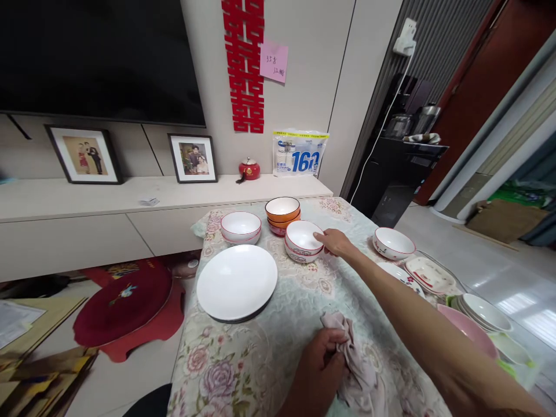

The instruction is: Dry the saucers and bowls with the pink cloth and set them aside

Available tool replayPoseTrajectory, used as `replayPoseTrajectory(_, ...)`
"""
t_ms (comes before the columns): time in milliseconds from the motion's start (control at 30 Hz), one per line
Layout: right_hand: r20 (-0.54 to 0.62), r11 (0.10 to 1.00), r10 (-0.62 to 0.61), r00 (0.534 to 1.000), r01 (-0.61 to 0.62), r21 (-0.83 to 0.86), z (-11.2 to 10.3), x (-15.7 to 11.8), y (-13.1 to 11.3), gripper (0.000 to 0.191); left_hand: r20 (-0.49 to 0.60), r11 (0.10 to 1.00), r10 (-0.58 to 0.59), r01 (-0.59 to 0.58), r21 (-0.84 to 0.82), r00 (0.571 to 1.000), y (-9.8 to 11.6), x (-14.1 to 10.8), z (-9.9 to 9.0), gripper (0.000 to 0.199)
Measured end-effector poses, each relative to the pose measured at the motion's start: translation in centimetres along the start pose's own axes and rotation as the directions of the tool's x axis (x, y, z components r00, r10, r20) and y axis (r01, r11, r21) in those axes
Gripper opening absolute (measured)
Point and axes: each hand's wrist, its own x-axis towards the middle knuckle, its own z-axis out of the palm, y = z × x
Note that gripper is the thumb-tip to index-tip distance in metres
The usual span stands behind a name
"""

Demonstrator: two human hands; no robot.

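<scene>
My right hand [334,241] reaches across the table and pinches the rim of a white bowl [303,234] with a red edge, thumb inside it. That bowl sits on a patterned bowl in a short stack. Nearer to me, my left hand [322,364] is closed on a crumpled pale pink cloth [354,362]. Behind the gripped bowl stands a stack of orange bowls [282,215]. To its left are white bowls [241,227], stacked. A large white plate [237,282] lies in front of them.
Along the right side are a floral bowl [393,243], a rectangular dish [430,274], a pink bowl [469,330] and stacked white bowls [486,311]. A floral cloth [217,365] covers the table. A red stool [125,295] stands left; a white cabinet [186,194] runs behind.
</scene>
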Motion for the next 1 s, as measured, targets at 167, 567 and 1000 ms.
replayPoseTrajectory(167, 0.033, 0.990, 0.125, 0.992, -0.122, -0.072, 1.0, 0.8, -0.8, 0.028, 0.007, 0.999, -0.022, 0.023, -0.035, 1.000, 0.3, 0.1, 0.1, 0.029)
replayPoseTrajectory(567, -0.038, 0.986, 0.163, 0.986, -0.162, 0.028, -0.6, -1.3, -1.7, 0.033, -0.006, 0.999, 0.024, -0.024, -0.043, 1.000, 0.1, 0.5, -0.1, 0.032)
replayPoseTrajectory(1000, -0.001, 0.949, -0.064, 0.998, 0.061, 0.308, -1.8, -13.2, 4.4, 0.011, -0.152, 0.824, 0.012, -0.096, -0.558, 0.988, 2.6, -0.2, -0.6, 0.074)
